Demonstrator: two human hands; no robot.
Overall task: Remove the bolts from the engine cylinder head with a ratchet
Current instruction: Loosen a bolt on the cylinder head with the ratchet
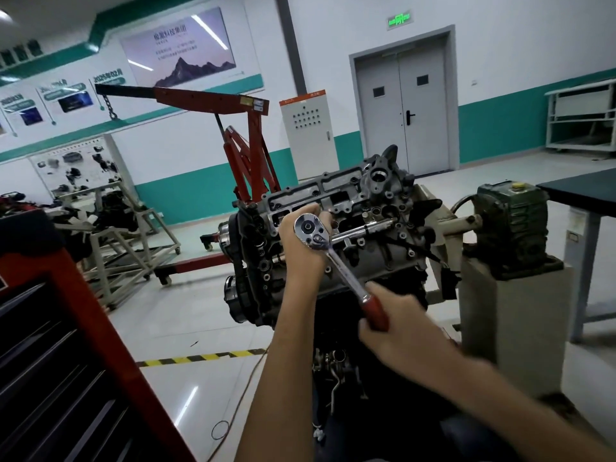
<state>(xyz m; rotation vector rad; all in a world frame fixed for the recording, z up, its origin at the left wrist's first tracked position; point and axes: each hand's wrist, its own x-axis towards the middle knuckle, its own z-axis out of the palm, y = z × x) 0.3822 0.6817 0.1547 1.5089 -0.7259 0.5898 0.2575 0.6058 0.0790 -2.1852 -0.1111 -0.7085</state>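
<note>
- My left hand (301, 243) is curled round the head end of the ratchet (313, 232). The fingers wrap behind the head and the round chrome face points back at me.
- My right hand (398, 325) grips the ratchet's red handle (376, 311), fingers closed round it, thumb up along the shaft.
- The ratchet slants from its head at upper left down to the handle at lower right, in front of the engine.
- A chrome extension bar (365, 229) runs from the ratchet head to the right, and its far tip is against the cylinder head (336, 191).
- The cylinder head sits on top of the engine, tilted toward me, and the engine is carried on a stand.
- The stand has a green gearbox (511, 221) on a grey pedestal, just right of the engine.
- Bolts: small round heads show in holes over the cylinder head's face. It looks like some are still seated, but the view is too blurry to count them.
- The rectangular openings in the cylinder head's top are dark; I cannot tell what is in them.
- A red tool cabinet (76, 291) stands at lower left with its dark drawers pushed in, so the contents are hidden.
- A red engine hoist (248, 131) stands behind the engine, with a chain hanging from its boom.
- A grey control cabinet (308, 135) and a double door (405, 111) are on the far wall.
- A dark table (581, 190) is at the right edge.
- Yellow-black tape (200, 358) is on the floor.
</note>
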